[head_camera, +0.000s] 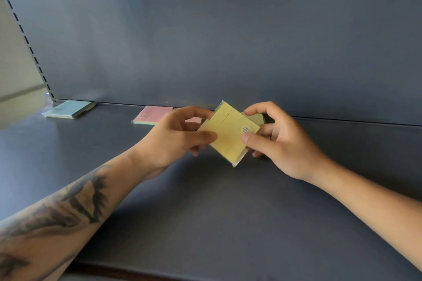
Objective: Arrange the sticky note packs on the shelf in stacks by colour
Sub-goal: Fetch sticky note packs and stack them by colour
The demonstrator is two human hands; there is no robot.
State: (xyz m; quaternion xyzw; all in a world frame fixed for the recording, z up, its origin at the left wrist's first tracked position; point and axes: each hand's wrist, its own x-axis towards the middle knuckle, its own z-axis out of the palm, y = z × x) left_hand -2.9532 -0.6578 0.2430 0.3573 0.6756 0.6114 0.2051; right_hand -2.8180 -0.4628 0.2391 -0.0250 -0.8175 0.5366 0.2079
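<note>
Above the shelf (pixel 205 212), left hand (pixel 180 137) and right hand (pixel 277 141) pinched the yellow sticky note pack (pixel 228 134) by opposite edges — light, stiff, probably slick-wrapped.

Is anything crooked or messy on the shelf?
A little. The blue pack at the back left lies turned at an angle to the back wall, and the pink pack sits slightly skewed too. The yellow pack is tilted only because the left hand and right hand hold it. Nothing looks spilled or damaged.

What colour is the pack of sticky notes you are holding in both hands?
Pale yellow sticky note pack, seen in the head view, held by left hand and right hand.
</note>
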